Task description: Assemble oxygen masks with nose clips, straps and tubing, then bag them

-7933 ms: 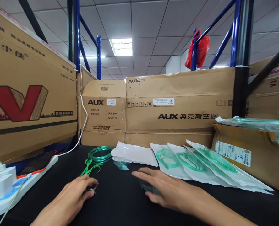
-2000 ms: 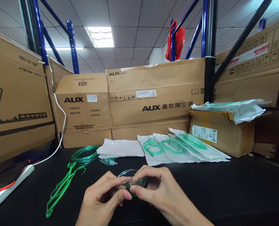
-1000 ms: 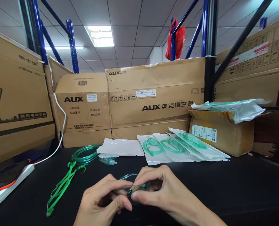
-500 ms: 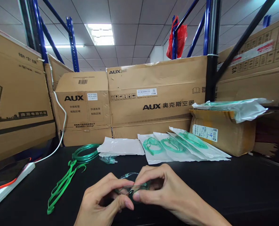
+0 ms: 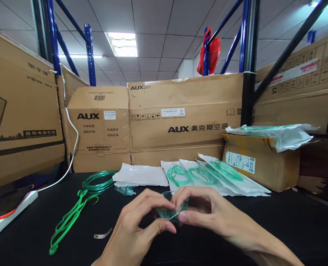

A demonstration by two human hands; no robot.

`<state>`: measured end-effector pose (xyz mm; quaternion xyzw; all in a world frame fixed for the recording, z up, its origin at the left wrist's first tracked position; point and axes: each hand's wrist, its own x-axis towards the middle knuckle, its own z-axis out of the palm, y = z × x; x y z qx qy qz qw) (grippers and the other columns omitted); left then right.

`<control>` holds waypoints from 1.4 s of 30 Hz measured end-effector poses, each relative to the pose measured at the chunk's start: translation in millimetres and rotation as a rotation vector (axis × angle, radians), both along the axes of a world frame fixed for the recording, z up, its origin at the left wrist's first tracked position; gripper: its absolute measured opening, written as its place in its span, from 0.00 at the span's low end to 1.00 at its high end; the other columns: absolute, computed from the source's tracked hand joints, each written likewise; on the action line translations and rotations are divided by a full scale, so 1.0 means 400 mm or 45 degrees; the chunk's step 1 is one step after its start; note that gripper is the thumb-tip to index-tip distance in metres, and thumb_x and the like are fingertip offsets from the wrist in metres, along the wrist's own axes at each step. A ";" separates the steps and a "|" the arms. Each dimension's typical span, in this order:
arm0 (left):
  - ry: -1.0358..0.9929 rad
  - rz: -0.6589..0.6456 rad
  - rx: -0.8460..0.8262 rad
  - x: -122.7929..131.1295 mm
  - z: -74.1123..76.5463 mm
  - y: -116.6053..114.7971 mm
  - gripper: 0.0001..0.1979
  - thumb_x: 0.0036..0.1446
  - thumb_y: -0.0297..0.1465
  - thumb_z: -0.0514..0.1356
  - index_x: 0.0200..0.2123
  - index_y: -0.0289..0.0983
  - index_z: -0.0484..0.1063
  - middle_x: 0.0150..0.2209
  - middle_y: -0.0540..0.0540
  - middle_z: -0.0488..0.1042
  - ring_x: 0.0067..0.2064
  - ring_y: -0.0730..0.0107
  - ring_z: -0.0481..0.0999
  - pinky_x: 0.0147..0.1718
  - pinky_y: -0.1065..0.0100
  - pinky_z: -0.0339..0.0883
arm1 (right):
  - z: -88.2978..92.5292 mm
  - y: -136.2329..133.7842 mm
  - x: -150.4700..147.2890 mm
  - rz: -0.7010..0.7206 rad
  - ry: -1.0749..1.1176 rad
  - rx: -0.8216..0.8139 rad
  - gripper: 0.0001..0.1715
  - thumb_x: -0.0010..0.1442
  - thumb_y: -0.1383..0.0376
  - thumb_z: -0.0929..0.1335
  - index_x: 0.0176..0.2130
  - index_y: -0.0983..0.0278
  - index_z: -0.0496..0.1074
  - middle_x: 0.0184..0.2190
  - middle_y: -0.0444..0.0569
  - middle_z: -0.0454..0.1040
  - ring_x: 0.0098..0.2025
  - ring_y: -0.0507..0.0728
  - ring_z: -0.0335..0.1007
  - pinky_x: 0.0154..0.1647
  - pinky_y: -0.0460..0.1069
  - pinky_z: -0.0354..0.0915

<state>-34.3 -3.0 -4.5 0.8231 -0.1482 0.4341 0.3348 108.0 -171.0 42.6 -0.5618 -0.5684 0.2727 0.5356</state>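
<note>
My left hand (image 5: 149, 218) and my right hand (image 5: 200, 207) meet above the front of the black table. Between their fingertips is a clear, green-tinted oxygen mask (image 5: 165, 212), pinched from both sides and partly covered by the fingers. Left of my left hand lies a small curved metal strip (image 5: 103, 235), like a nose clip. Further left are green elastic straps (image 5: 69, 220) and a coil of green tubing (image 5: 86, 183). Beyond my hands, a small clear bag with a pale green connector (image 5: 129, 192) rests by a white packet (image 5: 142, 174).
Several white pouches with green tubing (image 5: 179, 175) fan out at the back right, beside a cardboard box (image 5: 277, 166) topped by more pouches (image 5: 286, 135). A power strip (image 5: 11, 218) with a dark phone stands at the left edge. Large cartons (image 5: 180, 140) wall the back.
Both hands have moved slightly right with the mask, which is turned differently. The metal strip now shows on the table, left of my left hand. The camera view has shifted a little.
</note>
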 end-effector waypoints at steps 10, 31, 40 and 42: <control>0.004 0.025 0.035 -0.009 -0.046 0.021 0.06 0.62 0.26 0.67 0.36 0.41 0.72 0.34 0.55 0.74 0.35 0.75 0.74 0.36 0.76 0.67 | -0.029 0.032 0.007 0.154 0.090 -0.080 0.11 0.52 0.65 0.80 0.37 0.61 0.80 0.40 0.46 0.77 0.42 0.57 0.73 0.45 0.53 0.65; 0.084 -0.141 -0.054 -0.025 -0.038 0.025 0.06 0.69 0.34 0.60 0.37 0.41 0.72 0.37 0.51 0.69 0.39 0.72 0.72 0.39 0.75 0.65 | -0.055 0.053 -0.017 0.267 0.175 0.130 0.05 0.54 0.69 0.79 0.33 0.60 0.83 0.39 0.43 0.74 0.41 0.53 0.72 0.44 0.50 0.65; 0.138 -0.168 -0.149 -0.025 -0.036 0.024 0.11 0.68 0.38 0.61 0.34 0.39 0.72 0.35 0.49 0.69 0.37 0.70 0.71 0.37 0.72 0.66 | -0.058 0.065 -0.026 0.197 0.184 0.113 0.05 0.51 0.66 0.81 0.30 0.57 0.85 0.36 0.43 0.71 0.37 0.51 0.70 0.38 0.47 0.66; 0.160 -0.188 -0.208 -0.026 -0.037 0.024 0.12 0.68 0.38 0.61 0.33 0.39 0.72 0.36 0.49 0.70 0.37 0.70 0.72 0.37 0.71 0.66 | -0.061 0.067 -0.029 0.208 0.198 0.119 0.05 0.50 0.66 0.81 0.29 0.56 0.85 0.35 0.43 0.70 0.37 0.51 0.70 0.36 0.47 0.65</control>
